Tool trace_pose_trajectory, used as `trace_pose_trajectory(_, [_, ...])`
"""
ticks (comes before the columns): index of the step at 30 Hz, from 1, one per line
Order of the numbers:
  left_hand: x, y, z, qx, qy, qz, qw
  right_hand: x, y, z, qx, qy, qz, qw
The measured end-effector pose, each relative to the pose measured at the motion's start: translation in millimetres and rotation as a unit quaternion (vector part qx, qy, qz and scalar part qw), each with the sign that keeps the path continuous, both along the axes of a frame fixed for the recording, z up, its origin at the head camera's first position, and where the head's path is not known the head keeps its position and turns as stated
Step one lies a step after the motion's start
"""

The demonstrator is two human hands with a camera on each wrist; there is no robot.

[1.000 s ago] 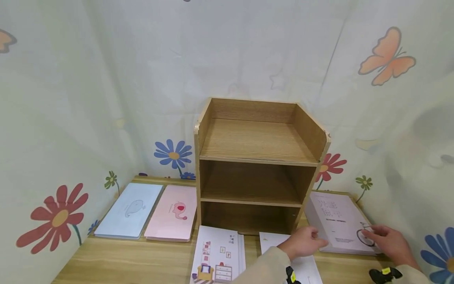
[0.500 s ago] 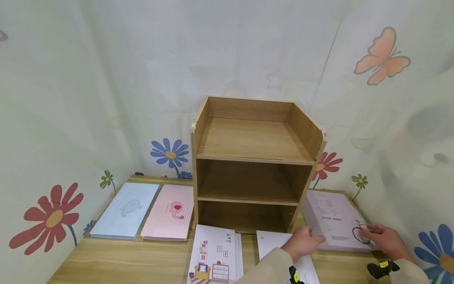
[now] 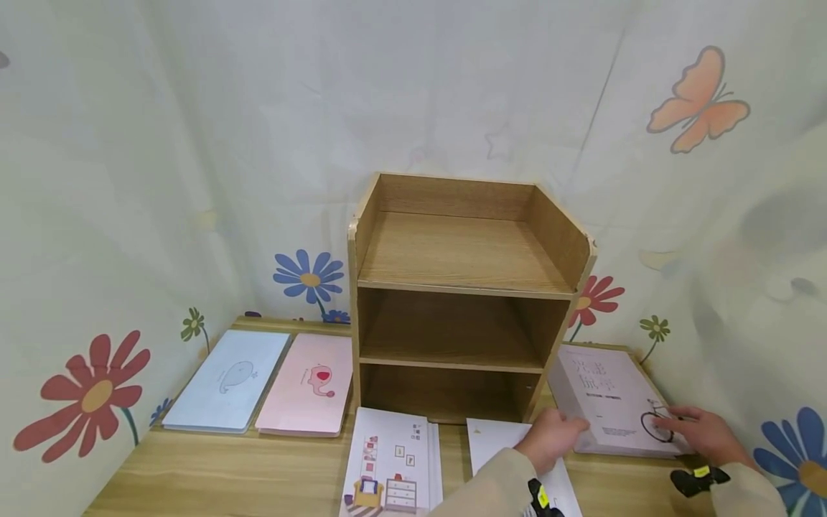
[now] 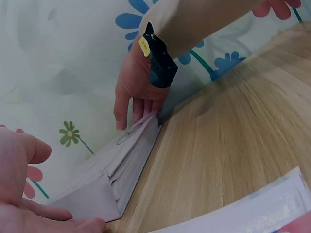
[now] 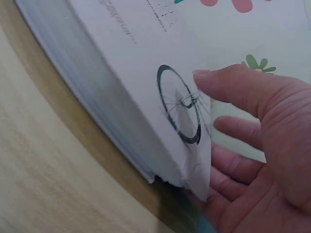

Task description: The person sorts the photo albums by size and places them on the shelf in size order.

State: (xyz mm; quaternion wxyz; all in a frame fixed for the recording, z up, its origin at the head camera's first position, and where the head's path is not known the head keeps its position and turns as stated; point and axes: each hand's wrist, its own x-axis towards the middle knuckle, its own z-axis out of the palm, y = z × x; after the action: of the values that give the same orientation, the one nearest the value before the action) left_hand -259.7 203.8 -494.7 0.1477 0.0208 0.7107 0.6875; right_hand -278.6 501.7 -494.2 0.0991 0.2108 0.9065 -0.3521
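Observation:
A thick pale book [image 3: 604, 402] with a bicycle on its cover lies right of the wooden shelf. My left hand [image 3: 552, 436] is at its left side; in the left wrist view, the fingers [image 4: 48, 211] lie low along that side, with the thumb raised. At the opposite end is my right hand [image 3: 711, 434]. The right wrist view shows the thumb [image 5: 228, 85] over the cover's edge near the bicycle wheel and the other fingers [image 5: 233, 170] loosely bent along the book's end. The cover's near corner is creased there.
The wooden shelf unit [image 3: 472, 287] stands in the middle. White booklets [image 3: 388, 467] lie before it, and another white booklet [image 3: 494, 434] is partly under my left arm. A blue notebook [image 3: 226, 380] and a pink notebook [image 3: 306, 388] lie left. Flowered cloth walls surround the table.
The whole head view has shifted slightly to the left and up. Both hands stay at the two sides of the book, with little movement.

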Motion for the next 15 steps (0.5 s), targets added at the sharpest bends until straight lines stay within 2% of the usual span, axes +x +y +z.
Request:
trace_pose_trajectory(7, [1.8, 4.2, 5.1, 0.072, -0.033, 0.027, 0.9965, -2.2, 2.7, 1.0, 0.020, -0.032, 0.011, 0.999])
trace_pose_trajectory(12, [1.6, 5.2, 6.7, 0.083, -0.055, 0.045, 0.9940, -1.5, 6.3, -1.4, 0.020, -0.036, 0.022, 0.999])
trace_pose_trajectory(15, [1.1, 5.7, 6.8, 0.097, -0.063, 0.056, 0.9917, -1.9, 4.8, -2.2, 0.014, -0.036, 0.013, 0.999])
